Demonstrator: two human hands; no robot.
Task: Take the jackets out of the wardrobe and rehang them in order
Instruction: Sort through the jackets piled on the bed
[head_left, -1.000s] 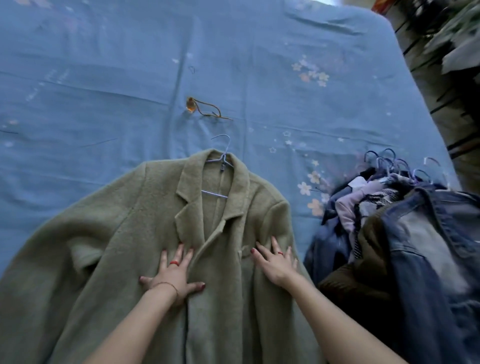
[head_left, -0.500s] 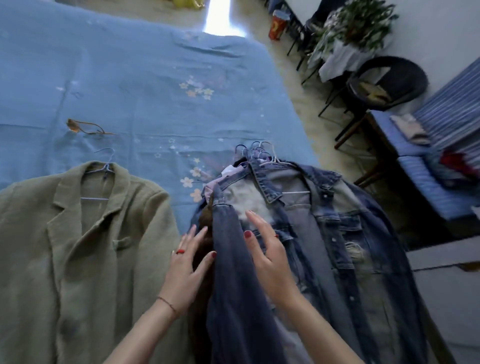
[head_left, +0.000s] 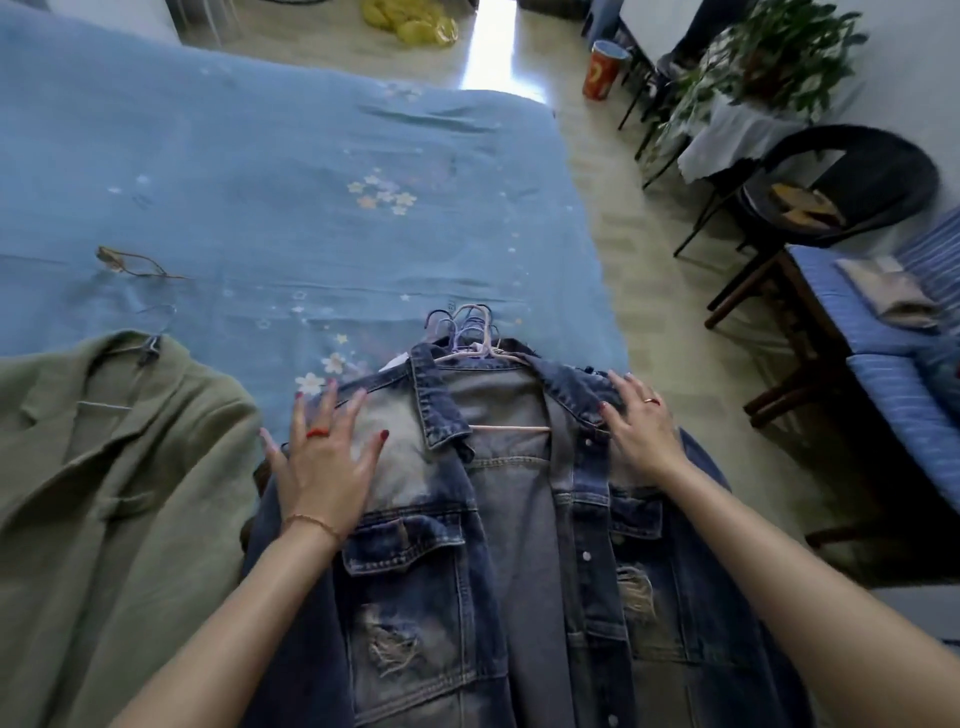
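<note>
Both hands shift apart since 0.5 s ago: left hand (head_left: 324, 467) and right hand (head_left: 641, 423) lie flat, fingers spread, gripping nothing, on denim jacket (head_left: 509, 519) shoulders atop bed (head_left: 260, 182); green coat (head_left: 104, 493) beside it.

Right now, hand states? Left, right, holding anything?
Left hand: open, fingers spread flat on the denim jacket, gripping nothing.
Right hand: open, resting on the jacket's other shoulder, gripping nothing.
</note>
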